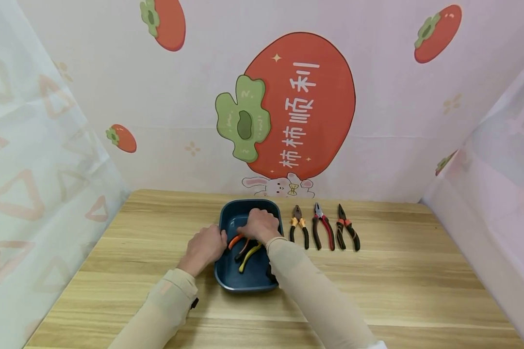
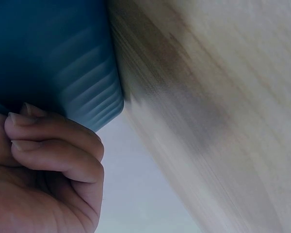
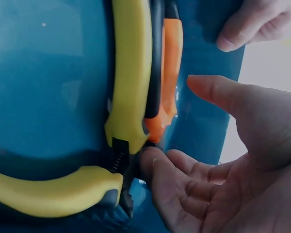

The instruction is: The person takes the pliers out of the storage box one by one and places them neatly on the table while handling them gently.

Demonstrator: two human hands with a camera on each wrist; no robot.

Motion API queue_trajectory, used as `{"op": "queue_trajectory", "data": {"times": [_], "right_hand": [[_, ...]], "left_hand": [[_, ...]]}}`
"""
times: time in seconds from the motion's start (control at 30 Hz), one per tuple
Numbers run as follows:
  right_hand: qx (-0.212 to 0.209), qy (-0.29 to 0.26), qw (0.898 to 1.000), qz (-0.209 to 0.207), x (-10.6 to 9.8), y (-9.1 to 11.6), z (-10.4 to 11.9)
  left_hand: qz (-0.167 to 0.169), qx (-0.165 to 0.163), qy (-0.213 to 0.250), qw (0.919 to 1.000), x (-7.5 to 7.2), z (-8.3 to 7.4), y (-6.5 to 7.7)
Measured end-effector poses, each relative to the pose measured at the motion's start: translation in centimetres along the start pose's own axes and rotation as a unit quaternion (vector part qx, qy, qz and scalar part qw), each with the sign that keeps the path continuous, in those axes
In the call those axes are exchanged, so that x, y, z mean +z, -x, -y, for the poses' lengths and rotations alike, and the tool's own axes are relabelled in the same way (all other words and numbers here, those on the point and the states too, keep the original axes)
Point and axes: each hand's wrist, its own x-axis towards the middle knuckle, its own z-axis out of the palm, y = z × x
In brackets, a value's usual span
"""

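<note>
A dark blue plastic bin [image 1: 246,283] stands on the table. My left hand [image 1: 206,246] grips its left rim, the fingers [image 2: 58,141] curled at the edge. My right hand [image 1: 262,224] reaches down inside the bin. In the right wrist view its fingertips touch or nearly touch the dark head of the yellow-handled pliers [image 3: 131,73], while the thumb stands apart from them. Beside those lies a pair of pliers with orange and black handles [image 3: 172,63]. The heads are partly hidden by my hand in the head view.
Right of the bin, three pliers lie in a row: yellow-and-black handled pliers [image 1: 299,228], red-and-black handled pliers [image 1: 324,230] and black-and-orange handled pliers [image 1: 347,230]. A printed cloth [image 1: 375,165] hangs behind the wooden table [image 1: 410,271].
</note>
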Motion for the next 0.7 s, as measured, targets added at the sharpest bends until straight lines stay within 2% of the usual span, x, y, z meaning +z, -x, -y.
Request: {"op": "queue_trajectory", "data": {"times": [0.3, 0.7], "right_hand": [[0.018, 0.018, 1.000, -0.013, 1.2, -0.2, 0.4], [0.028, 0.009, 0.999, -0.018, 1.7, -0.5, 0.6]], "left_hand": [[0.001, 0.001, 0.002, 1.0000, 0.1, 0.1, 0.0], [0.001, 0.002, 0.001, 1.0000, 0.0, 0.2, 0.0]]}}
